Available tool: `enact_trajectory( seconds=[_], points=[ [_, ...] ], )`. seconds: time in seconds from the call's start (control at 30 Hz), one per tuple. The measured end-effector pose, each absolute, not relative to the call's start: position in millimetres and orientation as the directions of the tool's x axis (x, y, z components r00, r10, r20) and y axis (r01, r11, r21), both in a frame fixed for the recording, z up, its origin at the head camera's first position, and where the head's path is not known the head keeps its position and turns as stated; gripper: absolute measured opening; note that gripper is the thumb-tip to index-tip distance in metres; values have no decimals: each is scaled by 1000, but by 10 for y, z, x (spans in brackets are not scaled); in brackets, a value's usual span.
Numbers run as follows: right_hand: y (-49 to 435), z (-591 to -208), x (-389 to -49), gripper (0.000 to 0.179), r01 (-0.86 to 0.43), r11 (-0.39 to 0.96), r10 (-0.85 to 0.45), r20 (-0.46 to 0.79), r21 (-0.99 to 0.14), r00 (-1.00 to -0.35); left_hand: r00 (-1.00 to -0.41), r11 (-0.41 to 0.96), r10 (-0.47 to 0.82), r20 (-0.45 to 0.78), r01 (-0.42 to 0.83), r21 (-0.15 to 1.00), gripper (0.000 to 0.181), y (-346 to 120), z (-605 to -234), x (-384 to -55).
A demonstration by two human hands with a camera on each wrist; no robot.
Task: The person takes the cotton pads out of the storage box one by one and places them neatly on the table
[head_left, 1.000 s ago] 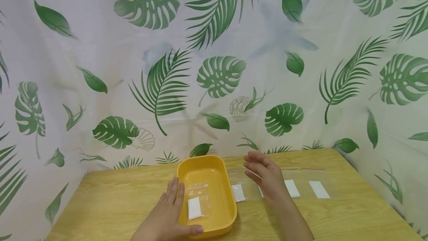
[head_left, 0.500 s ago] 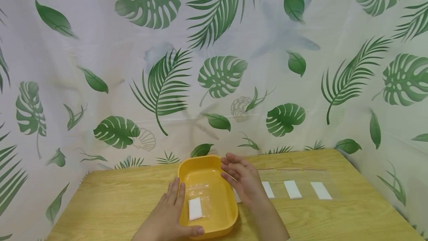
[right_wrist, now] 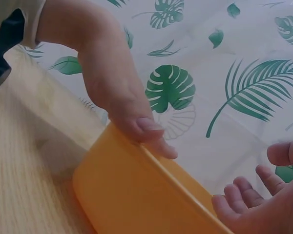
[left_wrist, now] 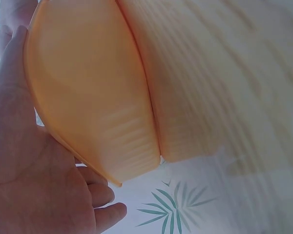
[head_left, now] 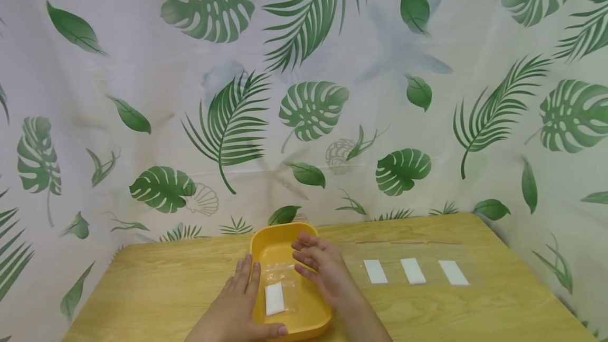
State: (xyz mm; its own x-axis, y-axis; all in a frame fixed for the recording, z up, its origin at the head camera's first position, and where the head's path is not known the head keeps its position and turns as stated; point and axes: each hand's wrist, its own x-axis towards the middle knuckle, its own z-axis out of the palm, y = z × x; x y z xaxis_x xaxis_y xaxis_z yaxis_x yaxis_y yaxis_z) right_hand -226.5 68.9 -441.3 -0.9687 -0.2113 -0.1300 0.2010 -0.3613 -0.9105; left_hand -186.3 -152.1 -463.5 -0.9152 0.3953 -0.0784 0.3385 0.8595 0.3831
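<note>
In the head view my left hand (head_left: 229, 300) rests along the left side of a yellow plastic tray (head_left: 266, 233). Its fingers lie straight, and the thumb reaches over the near rim. Inside the tray lies a clear zip bag with a white rectangle (head_left: 274, 298) in it. My right hand (head_left: 328, 273) is above the tray's right side, fingers loosely bent, with nothing visible in them. The right wrist view shows these loose fingers of the right hand (right_wrist: 263, 202) beside the tray wall (right_wrist: 132, 190). From the left wrist, the left palm (left_wrist: 34, 170) lies against the tray's outer side.
Right of the tray, several clear bags lie in a row on the wooden table (head_left: 157, 289). White rectangles (head_left: 413, 271) show in them, with reddish strips (head_left: 408, 242) at their far edges. A leaf-printed curtain (head_left: 304, 57) stands behind the table.
My right hand has moved left, from over the row of bags to above the tray's right side. A bag near the tray is now out of sight behind it. The left hand stays put.
</note>
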Motion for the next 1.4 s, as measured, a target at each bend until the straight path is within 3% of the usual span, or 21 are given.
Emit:
enact_trajectory(
  seconds=[0.53,0.9,1.03,1.17,1.3,1.4],
  points=[
    [540,-4574,-2207,66,315,-313,-261,-238,-896,-936,-914,856,399,-76,341,388,131,-1547,-4639,-1854],
    [476,-4641,-2187,58,315,-297,-254,-244,-901,-936,-910,851,407,-79,346,395,131,-1531,-4622,-1856],
    [445,-4665,-2198,54,241,-174,-268,-190,-955,-945,-909,845,410,-79,346,408,132,-1524,-4599,-1851],
    [436,-4689,-2171,47,66,89,-325,-91,-994,-941,-908,844,411,-79,347,408,131,-1530,-4602,-1845],
    [448,-4646,-2118,40,-122,299,-343,13,-946,-939,-909,845,409,-73,348,407,130,-1533,-4617,-1846],
    [474,-4572,-2104,35,-201,339,-292,101,-919,-951,-910,846,410,-70,350,404,130,-1537,-4626,-1847]
  ],
)
